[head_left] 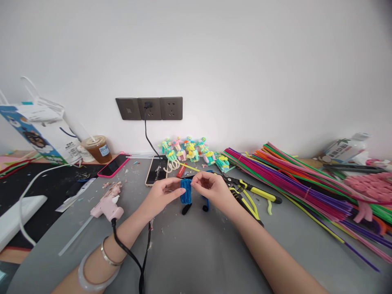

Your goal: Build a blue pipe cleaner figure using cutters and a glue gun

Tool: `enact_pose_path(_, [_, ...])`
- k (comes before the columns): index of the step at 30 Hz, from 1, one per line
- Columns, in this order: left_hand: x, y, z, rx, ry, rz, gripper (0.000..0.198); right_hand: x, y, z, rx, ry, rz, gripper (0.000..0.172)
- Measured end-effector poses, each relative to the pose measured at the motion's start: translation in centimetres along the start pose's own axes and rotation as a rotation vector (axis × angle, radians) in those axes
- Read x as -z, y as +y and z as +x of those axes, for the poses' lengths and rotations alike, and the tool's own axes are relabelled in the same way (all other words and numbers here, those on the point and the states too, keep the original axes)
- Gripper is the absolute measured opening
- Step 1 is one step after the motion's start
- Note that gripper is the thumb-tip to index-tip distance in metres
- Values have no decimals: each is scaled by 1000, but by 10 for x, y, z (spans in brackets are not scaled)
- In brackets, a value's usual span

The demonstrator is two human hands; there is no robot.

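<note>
A block of blue pipe cleaner [185, 192], folded into close upright rows, is held above the grey mat. My left hand [168, 192] grips its left side between thumb and fingers. At the upper right edge of the block, my right hand [210, 188] has thumb and forefinger pinched on the blue pipe cleaner. A black piece [186, 209] shows just below the block; whether it is joined to it I cannot tell. Under my right hand, a blue strand with a black curled end [205, 208] is partly hidden.
Yellow-and-black pliers [257, 191] lie right of my hands, beside bundles of coloured pipe cleaners [284, 183]. A pink glue gun [108, 206] with a black cord lies left. Behind are phones [114, 165], small pipe-cleaner figures [190, 149] and a drink cup [97, 149].
</note>
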State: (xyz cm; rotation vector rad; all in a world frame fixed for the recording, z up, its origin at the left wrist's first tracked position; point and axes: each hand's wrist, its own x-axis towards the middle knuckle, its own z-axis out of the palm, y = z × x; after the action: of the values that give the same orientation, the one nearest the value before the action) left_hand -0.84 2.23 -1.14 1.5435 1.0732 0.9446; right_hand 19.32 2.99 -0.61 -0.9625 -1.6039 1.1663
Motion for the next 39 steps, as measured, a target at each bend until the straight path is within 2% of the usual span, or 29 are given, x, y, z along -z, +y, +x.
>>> enact_pose_path(14, [-1, 5, -1, -11, -28, 42, 30, -2, 3, 0, 1, 12, -12, 14])
enact_pose_path(23, [-2, 3, -1, -12, 7, 15, 32, -5, 6, -1, 3, 23, -8, 15])
enact_pose_path(39, [-1, 4, -1, -26, -3, 10, 28, -5, 6, 0, -8, 28, -26, 16])
